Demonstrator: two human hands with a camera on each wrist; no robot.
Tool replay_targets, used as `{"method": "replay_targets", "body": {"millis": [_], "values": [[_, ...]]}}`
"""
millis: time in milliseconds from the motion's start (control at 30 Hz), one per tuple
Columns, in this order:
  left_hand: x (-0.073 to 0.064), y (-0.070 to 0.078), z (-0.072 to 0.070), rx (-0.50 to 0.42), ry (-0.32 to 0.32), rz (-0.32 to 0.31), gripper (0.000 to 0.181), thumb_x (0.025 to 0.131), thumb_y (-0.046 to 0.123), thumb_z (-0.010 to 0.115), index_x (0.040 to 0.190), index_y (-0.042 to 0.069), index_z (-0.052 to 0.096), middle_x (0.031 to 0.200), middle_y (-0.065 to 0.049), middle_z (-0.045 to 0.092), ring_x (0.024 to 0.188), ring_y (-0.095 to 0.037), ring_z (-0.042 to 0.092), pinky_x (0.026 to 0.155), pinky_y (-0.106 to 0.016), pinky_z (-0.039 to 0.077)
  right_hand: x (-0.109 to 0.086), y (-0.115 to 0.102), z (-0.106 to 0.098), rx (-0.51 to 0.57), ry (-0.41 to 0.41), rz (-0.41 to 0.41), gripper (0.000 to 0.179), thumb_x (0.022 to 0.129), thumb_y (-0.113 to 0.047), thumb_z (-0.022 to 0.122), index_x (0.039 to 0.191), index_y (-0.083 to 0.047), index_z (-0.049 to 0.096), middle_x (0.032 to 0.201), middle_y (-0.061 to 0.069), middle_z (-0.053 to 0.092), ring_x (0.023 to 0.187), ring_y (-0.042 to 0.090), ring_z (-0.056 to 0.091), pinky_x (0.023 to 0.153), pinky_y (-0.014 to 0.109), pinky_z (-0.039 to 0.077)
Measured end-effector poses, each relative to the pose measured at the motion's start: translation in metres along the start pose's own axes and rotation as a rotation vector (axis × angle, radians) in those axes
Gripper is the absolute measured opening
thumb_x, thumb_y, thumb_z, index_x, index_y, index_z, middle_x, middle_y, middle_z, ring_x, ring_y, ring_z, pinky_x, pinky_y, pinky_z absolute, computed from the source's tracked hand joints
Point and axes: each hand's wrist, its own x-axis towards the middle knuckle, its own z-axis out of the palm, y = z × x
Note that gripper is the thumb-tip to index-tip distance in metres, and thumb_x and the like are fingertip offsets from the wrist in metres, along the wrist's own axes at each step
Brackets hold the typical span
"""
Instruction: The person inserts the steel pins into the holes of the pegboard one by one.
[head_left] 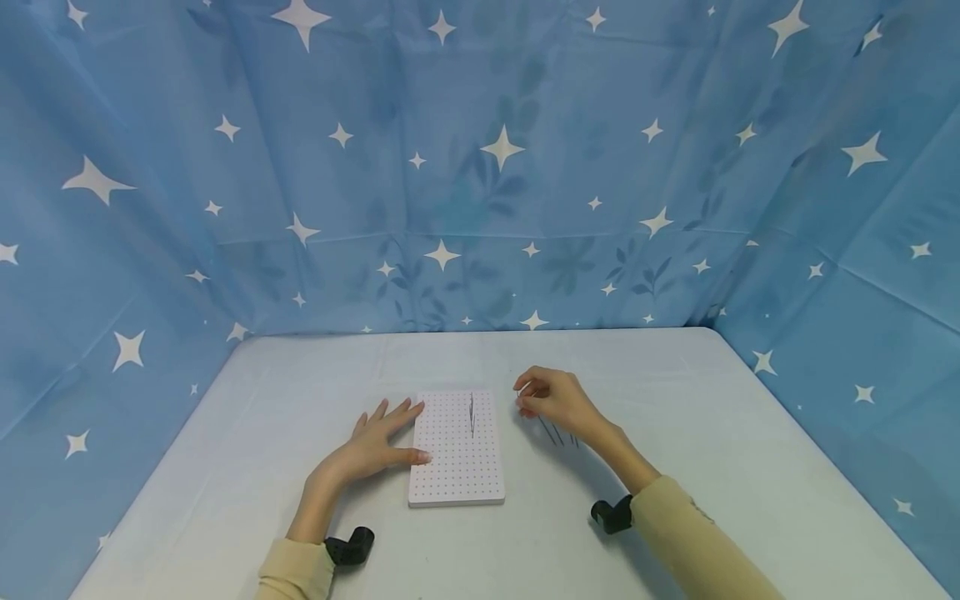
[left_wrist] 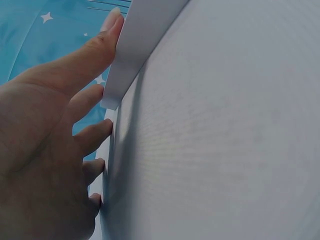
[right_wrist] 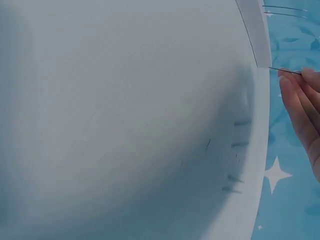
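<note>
A blue curtain point(head_left: 465, 200) printed with pale four-pointed stars and leafy sprigs hangs behind and at both sides. In front of it spreads a white table point(head_left: 675, 392) with rounded far corners. The person's tan sleeves point(head_left: 697, 542) come in from the near left and near right. A white board point(head_left: 442, 479), dotted with rows of small holes, lies flat around the table's middle. At its left edge the left hand point(head_left: 375, 446) has its fingers spread and relaxed, thumb resting on the board. The right hand point(head_left: 558, 400) is above the table, right of the board's far part, thumb and fingertips pinching one thin dark pin point(right_wrist: 275, 69). A black device point(head_left: 360, 546) sits at each wrist. A few slender pins point(head_left: 472, 417) stand upright in the board's far half, right of its centre; several loose pins point(head_left: 557, 433) lie on the table to the right, beneath and beside the right hand.
</note>
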Motion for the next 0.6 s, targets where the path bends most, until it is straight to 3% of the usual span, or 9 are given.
{"method": "replay_targets", "body": {"millis": [267,600], "values": [[0.0,0.0,0.001,-0.004,-0.004,0.002,0.092,0.086,0.047,0.081,0.16,0.012,0.038,0.168,-0.023,0.025,0.157,-0.05,0.0,0.122,-0.071,-0.007,0.005,-0.006,0.006,0.089,0.011,0.005,0.018,0.091,-0.001,0.074,0.108,0.003,0.069,0.087,0.006,0.074,0.074,0.015,0.074,0.07,0.027,0.063],[0.0,0.0,-0.001,0.0,-0.01,-0.001,0.093,0.086,0.047,0.08,0.16,0.011,0.038,0.168,-0.023,0.025,0.157,-0.05,0.0,0.121,-0.071,-0.007,0.016,-0.012,0.016,0.207,0.02,0.0,0.02,0.091,0.002,0.074,0.108,0.008,0.068,0.089,0.014,0.077,0.076,0.024,0.077,0.072,0.041,0.065]]}}
